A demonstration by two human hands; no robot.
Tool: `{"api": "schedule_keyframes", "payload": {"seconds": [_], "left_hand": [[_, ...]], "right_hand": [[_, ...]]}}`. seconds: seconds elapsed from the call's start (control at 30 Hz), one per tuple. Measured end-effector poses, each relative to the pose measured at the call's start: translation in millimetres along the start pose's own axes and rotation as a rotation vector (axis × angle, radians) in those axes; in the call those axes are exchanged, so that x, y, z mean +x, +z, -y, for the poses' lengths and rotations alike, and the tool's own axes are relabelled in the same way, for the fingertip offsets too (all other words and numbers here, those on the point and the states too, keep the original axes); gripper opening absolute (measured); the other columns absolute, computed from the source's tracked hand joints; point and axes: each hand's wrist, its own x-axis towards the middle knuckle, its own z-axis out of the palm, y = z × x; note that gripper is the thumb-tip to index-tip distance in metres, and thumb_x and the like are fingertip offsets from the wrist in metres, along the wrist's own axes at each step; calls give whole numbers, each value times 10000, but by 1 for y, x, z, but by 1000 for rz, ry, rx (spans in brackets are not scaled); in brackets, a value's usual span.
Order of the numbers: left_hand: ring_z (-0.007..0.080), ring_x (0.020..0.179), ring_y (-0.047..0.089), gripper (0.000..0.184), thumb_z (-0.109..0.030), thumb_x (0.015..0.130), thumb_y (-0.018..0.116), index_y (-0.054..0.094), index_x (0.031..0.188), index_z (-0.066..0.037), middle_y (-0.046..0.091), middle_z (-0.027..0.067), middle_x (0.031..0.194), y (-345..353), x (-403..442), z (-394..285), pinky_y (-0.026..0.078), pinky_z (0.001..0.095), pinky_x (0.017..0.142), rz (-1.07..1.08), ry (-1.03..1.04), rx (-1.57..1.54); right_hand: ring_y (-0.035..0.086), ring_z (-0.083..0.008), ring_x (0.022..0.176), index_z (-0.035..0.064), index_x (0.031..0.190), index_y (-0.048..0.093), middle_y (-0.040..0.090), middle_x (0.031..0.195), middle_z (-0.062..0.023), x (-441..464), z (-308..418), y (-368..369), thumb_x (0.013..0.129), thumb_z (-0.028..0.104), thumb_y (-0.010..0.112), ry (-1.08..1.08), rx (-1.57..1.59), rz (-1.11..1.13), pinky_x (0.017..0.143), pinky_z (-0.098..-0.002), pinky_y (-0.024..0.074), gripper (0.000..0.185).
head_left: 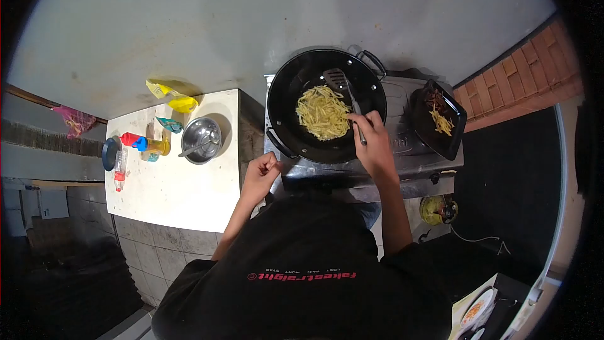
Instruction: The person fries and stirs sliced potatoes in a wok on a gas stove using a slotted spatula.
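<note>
A large black pan (286,63) with two side handles stands on the metal stove (396,113). Pale yellow strips of food (323,112) lie heaped in its middle. My right hand (372,138), over the pan's right side, is closed around the handle of a slotted spatula (336,79). The spatula's head rests in the pan, just above the food. Beside the pan's lower left handle is my left hand (261,175), its fingers curled in, with nothing visible in them.
Right of the pan, a black tray (443,140) holds yellow strips and dark pieces. On the white table (182,195) at left are a metal bowl (202,140) with a spoon, several bottles and a yellow packet (179,102). A brick wall edge (516,82) runs at right.
</note>
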Motion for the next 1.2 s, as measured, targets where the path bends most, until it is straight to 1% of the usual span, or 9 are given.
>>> {"api": "schedule_keyframes", "payload": {"seconds": [0.17, 0.3, 0.4, 0.47, 0.83, 0.9, 0.93, 1.03, 1.2], "left_hand": [[12, 621, 257, 335, -46, 938, 575, 346, 697, -87, 279, -84, 669, -2, -1, 4, 213, 229, 533, -16, 59, -13], [10, 621, 262, 336, -42, 938, 573, 348, 692, -87, 286, -84, 666, -3, -1, 6, 213, 227, 533, -22, 41, -6], [10, 622, 262, 338, -44, 937, 575, 347, 692, -87, 285, -84, 665, -4, -3, 7, 213, 227, 533, -30, 42, -6], [11, 622, 261, 339, -46, 935, 578, 345, 692, -87, 284, -84, 665, -2, -2, 6, 213, 228, 534, -29, 43, -6], [10, 624, 267, 333, -63, 916, 589, 338, 697, -86, 289, -82, 671, 1, -2, 5, 212, 228, 535, -33, 27, -1], [9, 621, 267, 327, -63, 916, 585, 344, 695, -85, 292, -83, 669, 0, -1, 7, 213, 228, 533, -32, 36, 11], [9, 619, 267, 322, -64, 917, 581, 350, 693, -85, 295, -84, 667, 0, -2, 9, 214, 228, 532, -33, 42, 20], [8, 619, 268, 317, -59, 914, 575, 351, 693, -86, 300, -87, 666, 1, -2, 12, 216, 227, 532, -45, 40, 7], [8, 629, 266, 326, -49, 908, 574, 330, 696, -91, 302, -92, 673, 13, 4, 21, 214, 226, 538, -29, 46, -30]], "right_hand": [[597, -361, 941, 86, 1177, 617, 471, 1030, -140, 14, -6, 1, 760, -81, 617, -99, -44, 107, 787, -445, 486, 449], [589, -354, 977, 81, 1175, 618, 464, 1029, -132, 20, -8, 5, 722, -111, 611, -137, -104, 118, 811, -444, 485, 493], [596, -369, 966, 75, 1170, 619, 474, 1032, -141, 21, -10, 10, 727, -112, 612, -148, -60, 134, 815, -454, 486, 481], [584, -359, 861, 65, 1106, 643, 489, 965, -144, 19, -5, 12, 861, -45, 612, -145, 12, 117, 763, -416, 472, 270], [620, -360, 830, 55, 1078, 644, 589, 893, -154, 14, 6, -7, 916, 90, 628, -75, 109, -87, 716, -369, 491, 167], [632, -278, 766, 30, 1054, 645, 627, 847, -136, 12, -1, -7, 925, 89, 626, 48, 240, -211, 698, -358, 487, 143], [593, -146, 655, 14, 1014, 657, 635, 751, -77, 10, -9, -1, 950, 113, 624, 208, 386, -223, 607, -310, 470, 122], [530, -56, 584, 18, 998, 666, 589, 691, -13, -3, -18, 3, 963, 135, 628, 434, 761, -208, 517, -241, 422, 127], [500, -31, 532, 39, 995, 666, 562, 671, 9, -24, -22, 8, 971, 156, 629, 483, 839, -209, 457, -205, 369, 125]]}}
